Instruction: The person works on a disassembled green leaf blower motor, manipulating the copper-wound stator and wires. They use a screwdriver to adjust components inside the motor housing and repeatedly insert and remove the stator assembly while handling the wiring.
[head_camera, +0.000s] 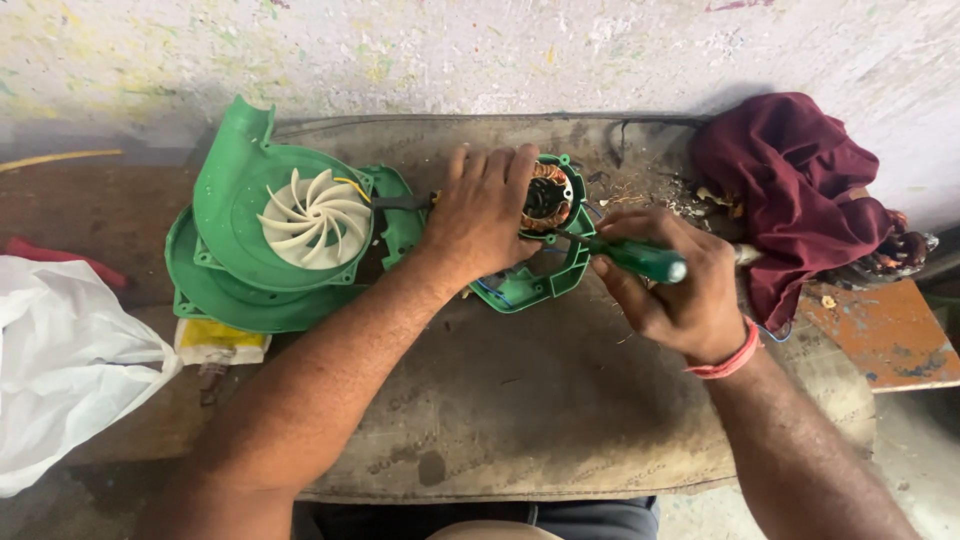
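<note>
My left hand lies flat over a green plastic motor housing, holding it down on the worn brown mat. Copper windings of the motor show just right of my fingers. My right hand grips a green-handled screwdriver, its shaft pointing left into the housing beside the windings. A red band circles my right wrist. To the left sits a green blower casing with a cream fan wheel inside it.
A maroon cloth is heaped at the right against the wall. A white plastic bag lies at the left. A yellow and white packet sits under the blower casing. An orange, rusty board is at the right.
</note>
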